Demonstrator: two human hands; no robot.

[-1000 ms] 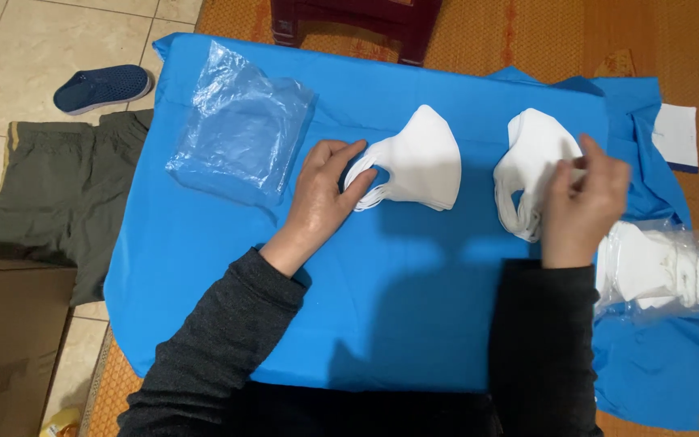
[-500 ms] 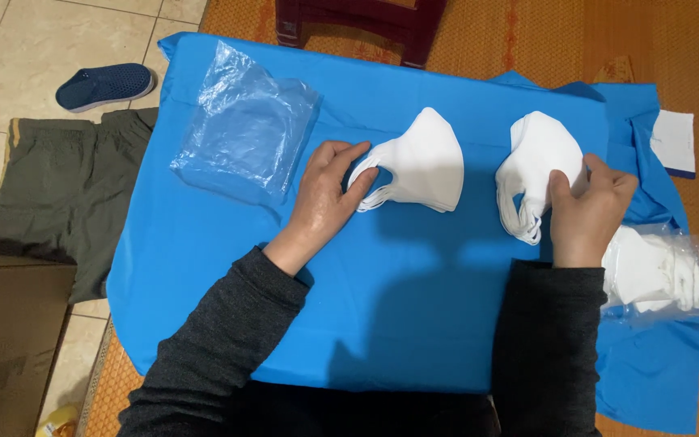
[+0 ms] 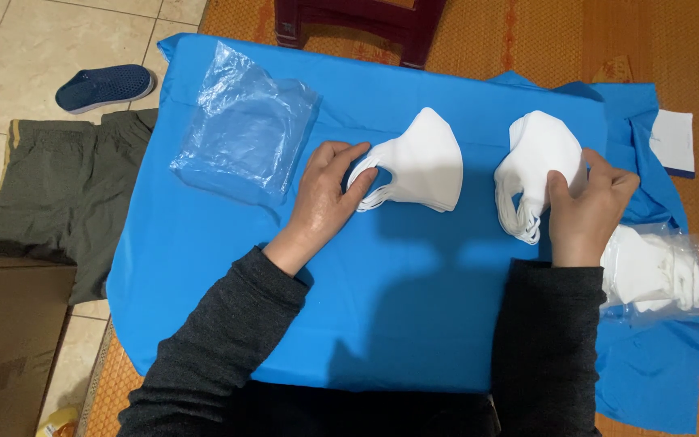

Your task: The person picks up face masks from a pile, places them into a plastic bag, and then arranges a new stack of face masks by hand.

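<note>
Two stacks of white face masks lie on a blue cloth [image 3: 414, 299]. My left hand [image 3: 327, 201] rests on the ear-loop end of the middle mask stack [image 3: 422, 162], fingers curled on its edge. My right hand [image 3: 588, 212] grips the right mask stack [image 3: 534, 162] from its right side, thumb pressed on the front. An empty clear plastic bag [image 3: 244, 133] lies flat on the cloth to the left of my left hand. A clear bag packed with more white masks [image 3: 653, 271] sits just right of my right wrist.
A dark wooden furniture leg [image 3: 349, 24] stands beyond the cloth on a woven orange mat [image 3: 689, 48]. On the tiled floor to the left lie a blue shoe [image 3: 103, 87] and olive clothing [image 3: 58, 194]. A cardboard box [image 3: 6, 348] sits at bottom left. A white card [image 3: 673, 142] lies at right.
My right hand has slid lower along the right mask stack, closing on its side. My left hand and the middle stack have barely moved.
</note>
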